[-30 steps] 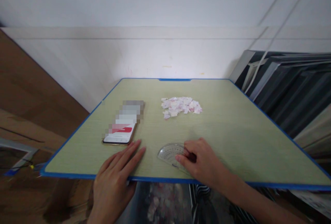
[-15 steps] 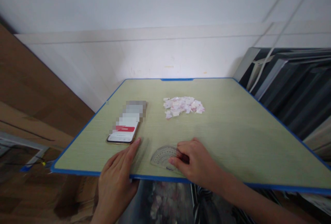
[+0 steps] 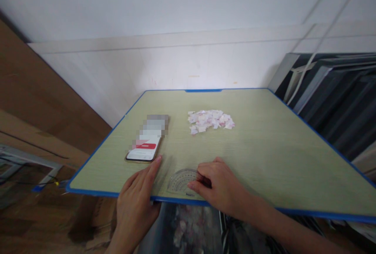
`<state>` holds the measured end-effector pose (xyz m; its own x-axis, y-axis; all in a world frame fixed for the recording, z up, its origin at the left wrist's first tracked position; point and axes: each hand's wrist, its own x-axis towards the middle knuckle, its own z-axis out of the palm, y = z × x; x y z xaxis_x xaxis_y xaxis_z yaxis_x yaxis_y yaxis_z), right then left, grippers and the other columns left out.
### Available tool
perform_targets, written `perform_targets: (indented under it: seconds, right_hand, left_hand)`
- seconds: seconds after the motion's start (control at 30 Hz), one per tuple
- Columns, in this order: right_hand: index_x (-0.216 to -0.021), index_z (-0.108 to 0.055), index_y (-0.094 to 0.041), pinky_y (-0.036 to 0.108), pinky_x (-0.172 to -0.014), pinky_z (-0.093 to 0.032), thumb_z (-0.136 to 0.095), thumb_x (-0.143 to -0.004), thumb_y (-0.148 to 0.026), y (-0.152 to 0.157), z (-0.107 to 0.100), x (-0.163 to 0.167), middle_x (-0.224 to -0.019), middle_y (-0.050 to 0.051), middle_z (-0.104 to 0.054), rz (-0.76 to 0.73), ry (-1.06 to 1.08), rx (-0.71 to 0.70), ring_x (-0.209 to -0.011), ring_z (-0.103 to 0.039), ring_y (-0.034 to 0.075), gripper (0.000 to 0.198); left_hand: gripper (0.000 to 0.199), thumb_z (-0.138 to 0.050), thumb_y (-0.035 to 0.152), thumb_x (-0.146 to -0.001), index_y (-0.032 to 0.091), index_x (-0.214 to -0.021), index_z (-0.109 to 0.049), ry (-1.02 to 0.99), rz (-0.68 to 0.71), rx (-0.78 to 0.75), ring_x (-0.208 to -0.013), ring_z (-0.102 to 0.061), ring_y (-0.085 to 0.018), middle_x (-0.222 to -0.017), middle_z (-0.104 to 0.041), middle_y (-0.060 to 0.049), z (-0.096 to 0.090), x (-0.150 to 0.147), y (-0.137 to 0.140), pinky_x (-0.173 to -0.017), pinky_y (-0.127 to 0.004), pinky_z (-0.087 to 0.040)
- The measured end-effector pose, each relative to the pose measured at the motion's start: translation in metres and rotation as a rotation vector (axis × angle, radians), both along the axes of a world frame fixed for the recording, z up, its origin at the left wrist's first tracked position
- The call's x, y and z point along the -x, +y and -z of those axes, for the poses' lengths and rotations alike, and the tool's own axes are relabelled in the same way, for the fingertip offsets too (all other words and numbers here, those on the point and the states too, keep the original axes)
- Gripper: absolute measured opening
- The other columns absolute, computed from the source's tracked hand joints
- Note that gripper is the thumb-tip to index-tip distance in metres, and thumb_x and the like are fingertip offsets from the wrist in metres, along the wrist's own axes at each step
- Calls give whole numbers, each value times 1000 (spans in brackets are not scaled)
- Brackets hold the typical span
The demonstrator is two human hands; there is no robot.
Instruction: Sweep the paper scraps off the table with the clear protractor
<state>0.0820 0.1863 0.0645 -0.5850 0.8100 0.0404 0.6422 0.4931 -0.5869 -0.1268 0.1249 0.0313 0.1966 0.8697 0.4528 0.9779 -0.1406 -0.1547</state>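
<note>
A clear semicircular protractor (image 3: 179, 183) lies at the near edge of the table, its printed scale facing up. My right hand (image 3: 219, 185) grips its right end between thumb and curled fingers, which cover that part. To the left, my left hand (image 3: 139, 191) rests over the table's near edge. Its fingers are stretched out flat, and the thumb is partly hidden below the edge. Just beyond those fingertips lies a phone (image 3: 147, 140) with a lit, partly blurred screen. A heap of small torn paper pieces (image 3: 210, 121) sits farther back, touched by neither hand.
The pale green table (image 3: 264, 148) has a blue rim and stands against a white wall (image 3: 176, 62). Dark flat panels (image 3: 337, 97) lean at the right. A large brown cardboard sheet (image 3: 44, 81) is on the left, above a wooden floor (image 3: 32, 215).
My right hand has slid the protractor slightly left and closer to the table's near edge. My left hand stays in nearly the same place. The camera view has shifted a little.
</note>
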Motion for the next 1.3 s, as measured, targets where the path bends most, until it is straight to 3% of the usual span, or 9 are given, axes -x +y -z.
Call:
perform_targets:
  seconds: [0.43,0.77,0.9,1.07,1.17,1.3]
  right_hand:
    - [-57,-57,-16,28,-66,-30,-61,-82,-33,-1,-2,1,-57,-2,-57,-15,-25,-3,-55,-45,11,30]
    - [-56,-57,-16,28,-67,-31,-67,-76,-36,-2,6,0,-54,-2,-57,-119,53,0,-57,-49,11,30]
    - [-61,-55,-16,25,-62,-33,-61,-81,-30,-2,1,-6,-61,-1,-58,-108,114,22,-59,-49,12,25]
    - [-76,-54,-17,21,-52,-36,-44,-88,-21,31,-12,-39,-65,-1,-57,-55,230,141,-55,-53,10,16]
    - [-71,-50,-18,21,-46,-33,-44,-86,-27,68,-17,-59,-57,-3,-48,30,289,28,-46,-44,9,19]
    - [-68,-48,-19,22,-45,-32,-45,-84,-33,103,-9,-67,-59,-2,-49,88,354,-34,-47,-40,9,21]
  left_hand:
    - [68,-51,10,-65,14,-131,-33,16,26,-20,-96,-67,-18,-113,-70,-8,-2,-2,1,-83,-28,-47]
    - [64,-51,12,-63,12,-127,-42,23,44,-56,-95,-68,-18,-112,-71,-8,0,-1,2,-83,-27,-45]
    - [63,-46,10,-63,11,-126,-43,43,66,-79,-96,-67,-17,-113,-71,-7,-1,-1,2,-85,-27,-44]
    - [63,-44,11,-61,12,-125,-45,94,110,-106,-96,-67,-15,-114,-70,-6,2,3,3,-84,-28,-44]
    - [64,-45,12,-62,14,-125,-45,111,124,-109,-99,-67,-13,-119,-68,-3,5,6,3,-85,-27,-43]
    - [65,-45,12,-60,15,-125,-47,137,136,-113,-101,-66,-14,-122,-66,-2,8,8,4,-86,-29,-43]
